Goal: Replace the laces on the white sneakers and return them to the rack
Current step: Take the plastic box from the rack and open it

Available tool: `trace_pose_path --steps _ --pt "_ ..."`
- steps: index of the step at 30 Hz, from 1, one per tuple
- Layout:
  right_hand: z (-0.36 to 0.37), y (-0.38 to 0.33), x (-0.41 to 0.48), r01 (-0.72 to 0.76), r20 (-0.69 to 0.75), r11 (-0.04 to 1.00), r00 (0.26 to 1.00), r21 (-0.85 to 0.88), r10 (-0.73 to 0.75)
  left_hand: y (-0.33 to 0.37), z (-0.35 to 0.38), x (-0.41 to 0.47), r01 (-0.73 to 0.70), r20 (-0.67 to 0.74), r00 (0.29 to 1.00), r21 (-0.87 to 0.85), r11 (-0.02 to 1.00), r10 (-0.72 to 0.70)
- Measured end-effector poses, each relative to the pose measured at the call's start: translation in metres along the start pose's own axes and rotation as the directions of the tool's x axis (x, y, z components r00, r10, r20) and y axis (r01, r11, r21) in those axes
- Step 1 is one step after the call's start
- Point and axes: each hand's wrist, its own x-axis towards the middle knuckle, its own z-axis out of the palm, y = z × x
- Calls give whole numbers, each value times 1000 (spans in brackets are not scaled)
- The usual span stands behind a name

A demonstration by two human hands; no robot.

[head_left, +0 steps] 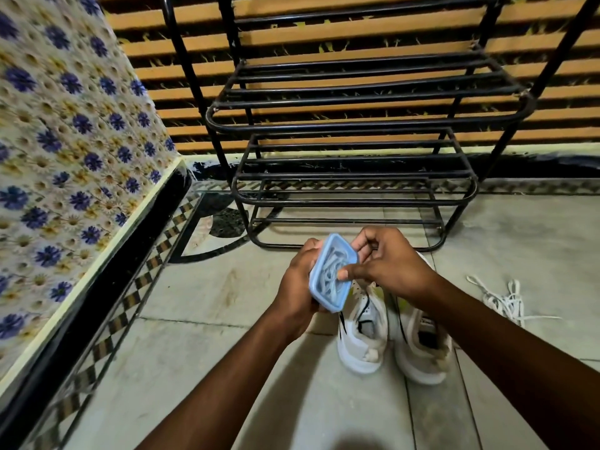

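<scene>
The tiled floor (pixel 308 404) lies bare toward the viewer, with open room on both sides of the arms. The white sneakers (pixel 363 349) stand on it side by side, heels toward the viewer and toes under the hands. Each tongue has a dark label, too small to read.

Above the toes, the left hand (pixel 300 280) holds a small blue-lidded box (pixel 324 295) from below with curled fingers. Pale laces (pixel 329 271) show through the lid. The right hand (pixel 389 264) presses its thumb on the lid, and its fingers curl over the far rim.

A loose white lace bundle (pixel 506 300) lies on the floor to the right, well apart from the sneakers. Further off stands the black metal rack (pixel 354 125), its front bar near the hands. A flowered cloth (pixel 65 141) borders the left edge.
</scene>
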Motion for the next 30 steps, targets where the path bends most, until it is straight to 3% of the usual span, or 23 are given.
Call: trace_pose_path --steps 4,11,14,19,25,30 --pt "-7 6 2 2 -32 996 999 -90 -4 -5 3 4 -14 -2 1000 25 1000 14" --pt "-20 4 10 211 114 967 974 -144 -196 -17 11 15 112 -30 993 92 989 -110" --pt "-19 5 11 267 113 948 962 -173 -250 -23 13 18 122 -16 993 116 986 -121" --pt "-9 8 16 289 -46 930 951 -227 -307 -29 10 24 108 -58 993 26 994 -107" --pt "-1 8 15 384 -84 876 902 -292 -423 -38 0 26 97 -179 978 -53 994 -105" --pt "7 4 10 455 75 832 886 -316 -457 -55 -42 33 112 -268 951 -173 979 -156"
